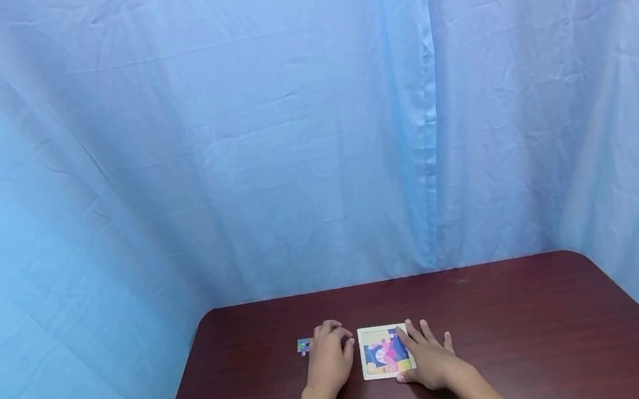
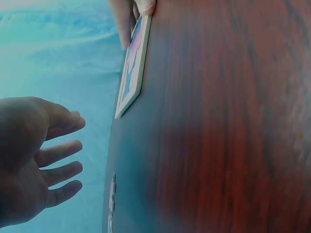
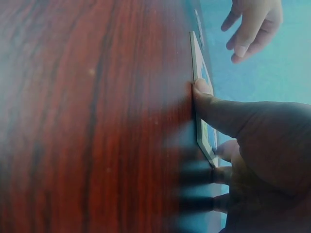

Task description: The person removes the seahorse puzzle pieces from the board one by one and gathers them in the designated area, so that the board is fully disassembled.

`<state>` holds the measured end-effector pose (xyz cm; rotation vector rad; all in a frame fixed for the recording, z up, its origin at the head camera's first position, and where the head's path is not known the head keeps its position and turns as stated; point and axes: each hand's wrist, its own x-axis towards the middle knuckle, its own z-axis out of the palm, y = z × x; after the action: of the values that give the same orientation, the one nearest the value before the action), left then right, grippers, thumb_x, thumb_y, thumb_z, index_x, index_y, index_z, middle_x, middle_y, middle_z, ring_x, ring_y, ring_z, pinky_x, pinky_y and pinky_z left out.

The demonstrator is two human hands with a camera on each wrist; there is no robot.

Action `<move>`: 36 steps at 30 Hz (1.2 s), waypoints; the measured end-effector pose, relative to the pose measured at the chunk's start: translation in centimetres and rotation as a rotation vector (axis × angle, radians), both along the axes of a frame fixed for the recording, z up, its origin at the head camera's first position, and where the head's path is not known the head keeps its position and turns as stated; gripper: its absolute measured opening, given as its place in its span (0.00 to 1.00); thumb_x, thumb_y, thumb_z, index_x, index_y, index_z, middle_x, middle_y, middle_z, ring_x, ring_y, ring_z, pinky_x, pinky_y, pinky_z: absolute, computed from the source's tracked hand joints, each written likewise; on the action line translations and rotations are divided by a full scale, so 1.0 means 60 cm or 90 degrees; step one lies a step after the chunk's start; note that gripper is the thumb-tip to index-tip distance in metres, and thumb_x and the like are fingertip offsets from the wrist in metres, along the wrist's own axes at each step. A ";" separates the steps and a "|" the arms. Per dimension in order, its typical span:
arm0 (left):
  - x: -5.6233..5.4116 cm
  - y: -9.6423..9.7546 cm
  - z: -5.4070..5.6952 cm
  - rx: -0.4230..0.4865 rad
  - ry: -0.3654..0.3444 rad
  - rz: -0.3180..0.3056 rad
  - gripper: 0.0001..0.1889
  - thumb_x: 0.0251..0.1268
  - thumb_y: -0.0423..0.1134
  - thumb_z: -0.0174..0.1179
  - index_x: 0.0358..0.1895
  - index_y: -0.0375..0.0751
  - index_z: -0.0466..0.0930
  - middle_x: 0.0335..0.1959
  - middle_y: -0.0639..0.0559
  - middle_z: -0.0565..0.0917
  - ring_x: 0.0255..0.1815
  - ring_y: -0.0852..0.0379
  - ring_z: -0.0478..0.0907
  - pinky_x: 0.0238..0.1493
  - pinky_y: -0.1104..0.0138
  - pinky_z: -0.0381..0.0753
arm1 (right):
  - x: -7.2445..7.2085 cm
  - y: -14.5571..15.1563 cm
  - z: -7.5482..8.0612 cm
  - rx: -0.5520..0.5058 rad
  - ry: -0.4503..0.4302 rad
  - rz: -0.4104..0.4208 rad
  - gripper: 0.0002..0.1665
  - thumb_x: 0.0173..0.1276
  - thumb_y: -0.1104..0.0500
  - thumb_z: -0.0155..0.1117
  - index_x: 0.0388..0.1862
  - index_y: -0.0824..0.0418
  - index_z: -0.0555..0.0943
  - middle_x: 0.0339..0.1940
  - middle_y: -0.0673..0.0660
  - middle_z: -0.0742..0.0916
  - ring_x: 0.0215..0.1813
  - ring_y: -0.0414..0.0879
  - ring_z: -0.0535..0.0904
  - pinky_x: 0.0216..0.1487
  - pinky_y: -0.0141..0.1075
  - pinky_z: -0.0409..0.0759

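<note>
A small square jigsaw board [image 1: 364, 357] with a pale frame lies on the table, its picture pink, dark blue and yellow. My right hand [image 1: 432, 360] rests over its right side with fingers spread. In the right wrist view the thumb [image 3: 206, 99] presses the board's near edge. My left hand [image 1: 329, 356] hovers left of the board, its fingers loosely bent and apart; the left wrist view shows nothing in them. Just beyond that hand, blue-green puzzle pieces [image 1: 303, 345] lie on the table, partly hidden by it. Part of the board's picture is covered by my right hand.
The dark red wood-grain table [image 1: 520, 321] has rounded far corners. Light blue cloth [image 1: 303, 161] hangs behind it and along both sides.
</note>
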<state>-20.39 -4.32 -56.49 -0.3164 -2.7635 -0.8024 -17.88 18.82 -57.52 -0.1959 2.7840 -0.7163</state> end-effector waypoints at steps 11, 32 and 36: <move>0.008 0.027 -0.002 -0.043 -0.006 -0.055 0.06 0.68 0.38 0.71 0.45 0.43 0.90 0.54 0.48 0.84 0.60 0.46 0.78 0.61 0.45 0.78 | -0.001 0.001 0.002 0.014 0.005 0.002 0.59 0.61 0.39 0.78 0.84 0.59 0.62 0.88 0.66 0.59 0.88 0.72 0.46 0.76 0.82 0.38; 0.004 0.068 -0.012 -0.166 0.031 -0.087 0.07 0.66 0.41 0.71 0.41 0.42 0.92 0.56 0.47 0.85 0.63 0.45 0.78 0.65 0.47 0.77 | 0.001 0.008 -0.009 -0.011 0.001 0.008 0.62 0.60 0.36 0.76 0.86 0.59 0.60 0.89 0.65 0.57 0.89 0.71 0.43 0.76 0.81 0.33; 0.006 0.067 -0.013 -0.205 0.037 -0.076 0.03 0.65 0.38 0.71 0.36 0.43 0.92 0.55 0.47 0.85 0.61 0.45 0.78 0.64 0.46 0.77 | 0.002 0.005 -0.004 -0.003 -0.009 0.010 0.61 0.62 0.37 0.76 0.86 0.58 0.59 0.89 0.64 0.56 0.89 0.70 0.43 0.77 0.80 0.33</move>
<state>-20.05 -0.28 -57.29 -0.5586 -2.8340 -0.3618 -17.74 19.14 -57.76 -0.2117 2.7645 -0.7178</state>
